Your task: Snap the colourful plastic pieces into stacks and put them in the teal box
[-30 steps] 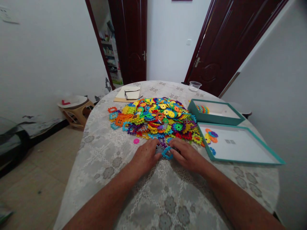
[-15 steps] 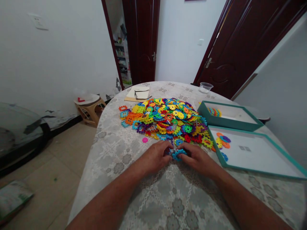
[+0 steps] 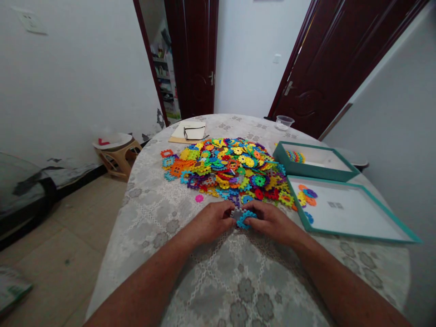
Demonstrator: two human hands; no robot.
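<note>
Both hands meet at the near edge of a big pile of colourful plastic interlocking pieces (image 3: pixel 228 170) on a round table. My left hand (image 3: pixel 211 220) pinches a grey piece (image 3: pixel 235 212) from the left. My right hand (image 3: pixel 272 220) grips a blue square-frame piece (image 3: pixel 245 219) from the right. The two pieces touch between my fingertips, just above the tablecloth. A single pink piece (image 3: pixel 199 198) lies loose to the left of the hands.
The table wears a lace cloth (image 3: pixel 238 272). A teal box (image 3: pixel 313 161) and its lid (image 3: pixel 344 211), each holding a few pieces, lie at the right. A notebook with glasses (image 3: pixel 190 131) and a clear cup (image 3: pixel 284 121) sit at the back. A stool (image 3: pixel 117 152) stands on the floor at the left.
The hands stay together on the grey and blue pieces, shifting them slightly between the fingers. The view has swung a little as my head moved.
</note>
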